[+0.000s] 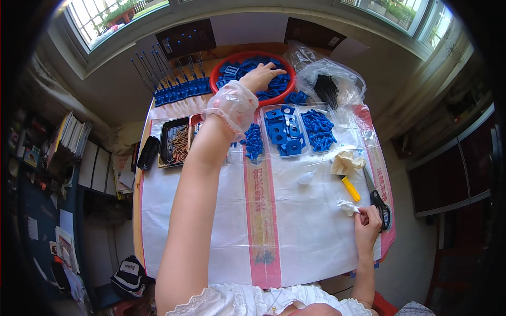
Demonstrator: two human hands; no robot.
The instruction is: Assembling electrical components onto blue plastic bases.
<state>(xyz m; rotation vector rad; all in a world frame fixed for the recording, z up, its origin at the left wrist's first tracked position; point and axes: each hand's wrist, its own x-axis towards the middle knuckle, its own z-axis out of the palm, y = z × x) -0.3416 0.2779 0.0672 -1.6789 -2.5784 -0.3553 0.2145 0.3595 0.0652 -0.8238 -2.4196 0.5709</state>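
My left hand [262, 77] is stretched far out over a red basin [213, 79] filled with blue plastic pieces [230, 70]. Its fingers are spread above the pieces, and I see nothing held in them. A ruffled, translucent pink-and-white sleeve cover [232, 109] sits round that forearm. By the table's right side, my right hand [367, 221] pinches a small crumpled white tissue [348, 207]. Beside that hand lie black-handled scissors [380, 205] and a yellow-handled tool [350, 188], its upper end touching a crumpled beige paper [348, 163].
Clear trays hold square blue plates [279, 131] and small blue parts [318, 130]. A black tray of screws [178, 143] stands left, partly behind my arm. Blue bases with upright springs and rods [179, 90] line the far left. A plastic bag [337, 79] of black rods lies far right.
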